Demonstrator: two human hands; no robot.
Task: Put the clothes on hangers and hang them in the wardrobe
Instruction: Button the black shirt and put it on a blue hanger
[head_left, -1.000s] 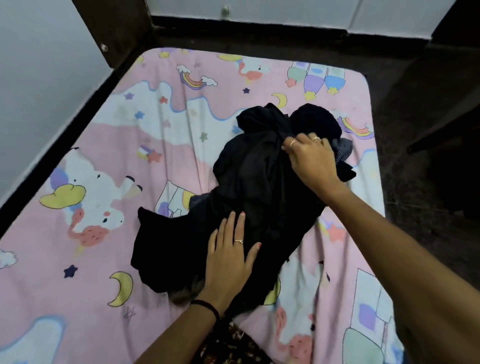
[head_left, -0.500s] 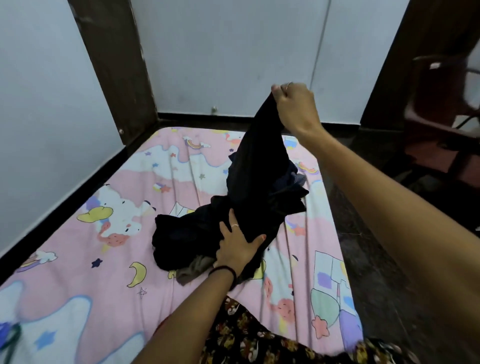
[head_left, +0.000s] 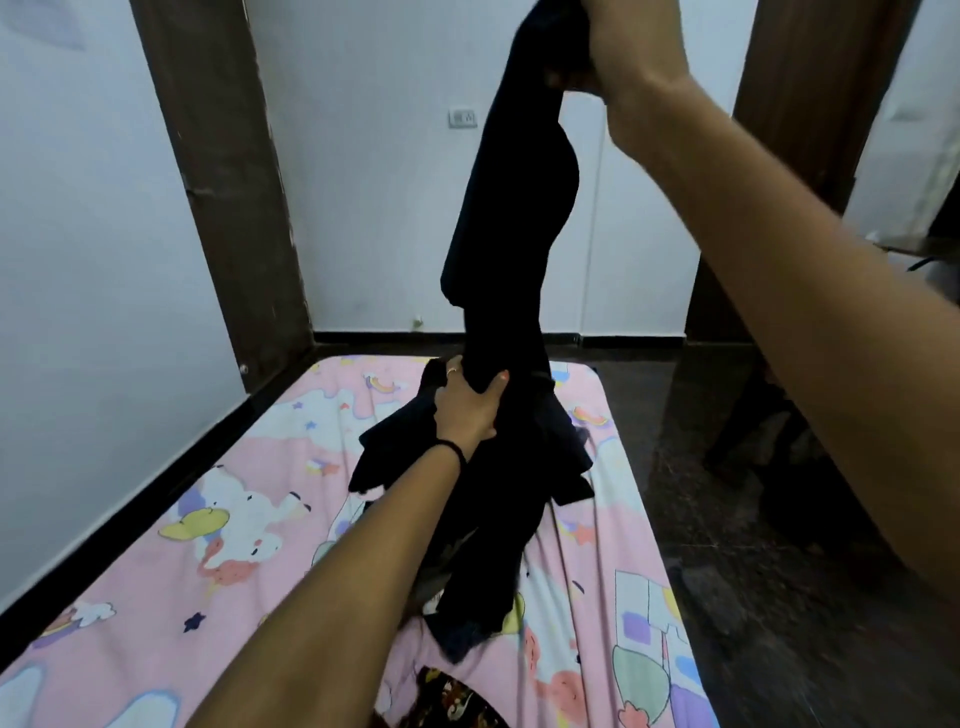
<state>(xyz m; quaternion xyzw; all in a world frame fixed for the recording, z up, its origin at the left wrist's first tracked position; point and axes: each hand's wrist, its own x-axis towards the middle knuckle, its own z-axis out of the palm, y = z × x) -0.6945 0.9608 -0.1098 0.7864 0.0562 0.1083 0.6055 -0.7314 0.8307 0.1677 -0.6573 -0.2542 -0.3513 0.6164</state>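
Two hands hold one dark garment (head_left: 511, 218) over the bed (head_left: 156, 597). Nearest the camera, below the lower grip, a heap of dark clothes (head_left: 483, 525) lies on the pink cartoon-print sheet, its bottom edge close to a patch of patterned fabric (head_left: 452, 699) at the frame's lower edge. The left hand (head_left: 467, 405), with a black band at its wrist and a ring on one finger, has its fingers and thumb curled round the garment just above the heap, clamping the cloth where it rises off the pile. From that grip the garment stretches upward as a narrow dark column, a loose fold hanging out on its left side partway up. At the top of the frame the right hand (head_left: 602, 47) is only partly in view; its fingers are closed on the upper end of the garment, which bunches there against the palm. Behind the stretched cloth, past both grips, stands a white wall (head_left: 374, 182) with a small socket plate (head_left: 462, 118) left of the garment, and dark wooden posts on either side. Right of the lower grip, beyond the bed's edge, lies dark floor (head_left: 727, 519).
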